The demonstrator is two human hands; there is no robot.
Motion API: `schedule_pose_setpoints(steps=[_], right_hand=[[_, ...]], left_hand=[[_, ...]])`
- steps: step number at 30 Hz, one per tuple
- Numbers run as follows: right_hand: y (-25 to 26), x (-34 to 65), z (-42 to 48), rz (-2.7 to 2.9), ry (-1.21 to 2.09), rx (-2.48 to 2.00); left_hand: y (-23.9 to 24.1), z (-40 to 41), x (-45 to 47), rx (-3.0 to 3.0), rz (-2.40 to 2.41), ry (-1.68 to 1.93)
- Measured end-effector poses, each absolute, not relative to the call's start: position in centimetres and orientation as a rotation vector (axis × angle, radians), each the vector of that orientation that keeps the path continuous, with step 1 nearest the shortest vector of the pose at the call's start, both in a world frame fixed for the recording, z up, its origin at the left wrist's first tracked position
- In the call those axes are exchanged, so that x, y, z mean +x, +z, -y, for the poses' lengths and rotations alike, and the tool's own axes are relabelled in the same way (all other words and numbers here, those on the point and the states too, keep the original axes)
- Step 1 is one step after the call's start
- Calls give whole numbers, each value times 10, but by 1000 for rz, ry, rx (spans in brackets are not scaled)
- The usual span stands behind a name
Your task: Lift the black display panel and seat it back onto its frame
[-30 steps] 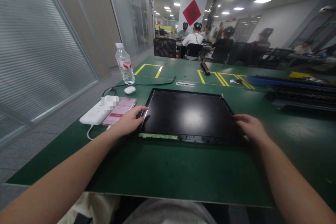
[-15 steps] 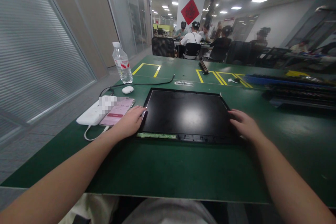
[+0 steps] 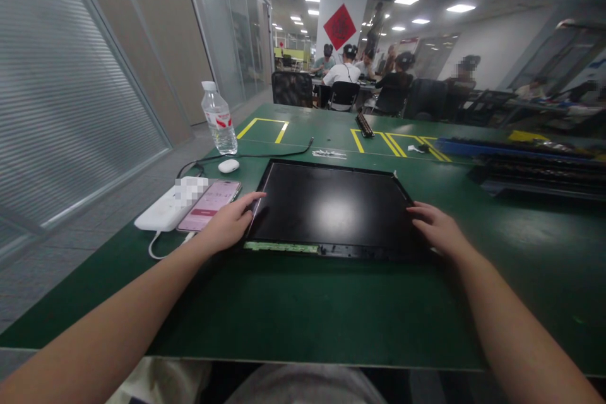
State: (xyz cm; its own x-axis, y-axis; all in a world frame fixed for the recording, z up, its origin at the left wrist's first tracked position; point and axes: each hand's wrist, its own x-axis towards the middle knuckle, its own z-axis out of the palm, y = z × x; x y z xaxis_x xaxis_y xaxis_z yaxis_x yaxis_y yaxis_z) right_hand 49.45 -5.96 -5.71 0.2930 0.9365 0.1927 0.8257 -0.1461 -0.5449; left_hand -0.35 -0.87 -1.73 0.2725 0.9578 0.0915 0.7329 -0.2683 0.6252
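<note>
A black LCD screen panel lies face up on the green table in front of me, with a narrow green circuit strip along its near left edge. My left hand grips the panel's left edge, one finger reaching over the rim and another lower at the side. At the right edge, the fingers of my right hand are closed against the rim. Whatever fingers go under the panel are hidden. Close to my left hand lies a phone with a lit screen, plugged into a white cable.
Left on the table are a white power bank, a small white case, a water bottle and a black cable. A dark slotted strip lies farther back. Long stacked parts are at right. People sit beyond.
My left hand's upper finger has stretched farther over the panel's left rim, and its fingers have spread slightly. The right hand stays at the right edge. The view has shifted slightly.
</note>
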Motion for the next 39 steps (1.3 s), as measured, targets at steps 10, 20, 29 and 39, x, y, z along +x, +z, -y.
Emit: schedule_pose_setpoints(steps=[10, 20, 29, 39], right_hand=[[-62, 498, 59, 1576, 253, -1981], [-57, 495, 60, 1554, 264, -2008], [-58, 495, 59, 1570, 240, -2020], [-63, 502, 58, 1629, 209, -1992]], left_hand=[[-10, 15, 9, 1246, -1343, 987], [-10, 18, 12, 973, -1267, 896], [-5, 19, 15, 908, -1189, 847], [-7, 21, 18, 898, -1092, 1000]])
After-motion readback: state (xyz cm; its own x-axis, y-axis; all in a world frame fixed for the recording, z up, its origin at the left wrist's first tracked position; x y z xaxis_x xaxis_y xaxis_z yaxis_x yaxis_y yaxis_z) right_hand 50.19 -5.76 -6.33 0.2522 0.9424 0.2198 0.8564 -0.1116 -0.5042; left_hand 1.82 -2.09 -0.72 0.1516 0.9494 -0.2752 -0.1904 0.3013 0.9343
